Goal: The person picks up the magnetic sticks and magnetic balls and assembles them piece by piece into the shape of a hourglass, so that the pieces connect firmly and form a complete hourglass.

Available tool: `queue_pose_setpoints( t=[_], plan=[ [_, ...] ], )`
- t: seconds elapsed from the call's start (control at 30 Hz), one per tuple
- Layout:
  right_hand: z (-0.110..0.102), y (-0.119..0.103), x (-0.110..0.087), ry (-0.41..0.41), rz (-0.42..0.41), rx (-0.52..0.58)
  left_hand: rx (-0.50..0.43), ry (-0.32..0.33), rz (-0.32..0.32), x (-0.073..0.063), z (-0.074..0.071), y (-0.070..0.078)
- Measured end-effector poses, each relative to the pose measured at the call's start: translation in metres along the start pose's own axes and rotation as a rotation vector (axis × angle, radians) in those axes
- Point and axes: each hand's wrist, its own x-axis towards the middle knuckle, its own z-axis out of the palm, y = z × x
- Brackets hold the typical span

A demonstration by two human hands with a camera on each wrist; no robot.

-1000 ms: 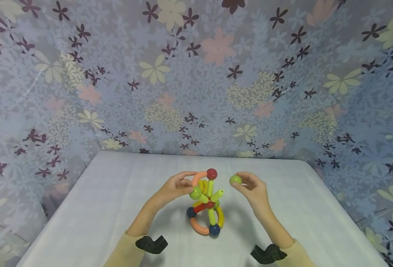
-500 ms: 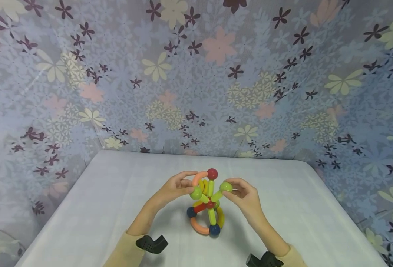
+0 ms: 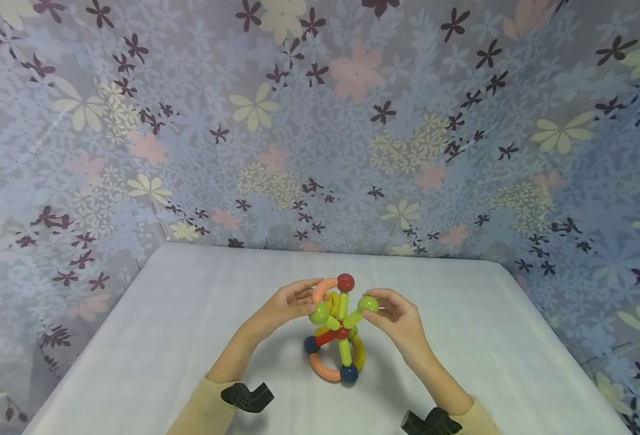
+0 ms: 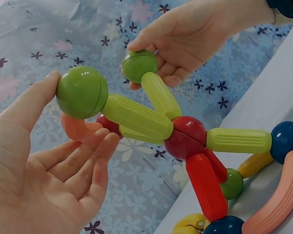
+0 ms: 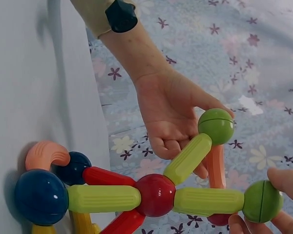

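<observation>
A toy structure of colored balls and ribbed rods stands mid-table, with lime and red rods meeting at a red hub ball (image 4: 185,138). My left hand (image 3: 284,305) steadies its left green ball (image 4: 81,92): the thumb presses the ball, while the fingers lie by an orange curved rod (image 4: 80,127). Between thumb and fingers, my right hand (image 3: 400,315) pinches another green ball (image 3: 368,304), which meets the end of a lime rod (image 5: 188,160). A red ball (image 3: 345,282) tops the structure. Blue balls (image 3: 349,374) and curved rods (image 3: 324,369) form its base ring.
The structure rests on a white-covered table (image 3: 200,284). Behind it hangs a floral cloth (image 3: 320,151). Each sleeve carries a black wrist device, seen on the left (image 3: 246,398) and the right (image 3: 432,422).
My right hand has moved left and down, bringing its green ball onto the free end of the right lime rod. Over the last half second both hands stay almost still.
</observation>
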Motion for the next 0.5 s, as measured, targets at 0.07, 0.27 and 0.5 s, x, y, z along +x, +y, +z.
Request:
queue_pose_setpoints(
  t=[0.07, 0.27, 0.5],
  plan=[
    [-0.0004, -0.0006, 0.0005, -0.005, -0.01, -0.002, 0.001, -0.002, 0.001, 0.0002, -0.0004, 0.0001],
    [-0.001, -0.0026, 0.0017, -0.018, -0.016, -0.003, -0.003, -0.008, 0.003, 0.0015, -0.0017, 0.0009],
    [0.0004, -0.0015, 0.0018, -0.036, -0.037, -0.009, 0.001, -0.008, -0.006, 0.0014, -0.0028, 0.002]
  ],
)
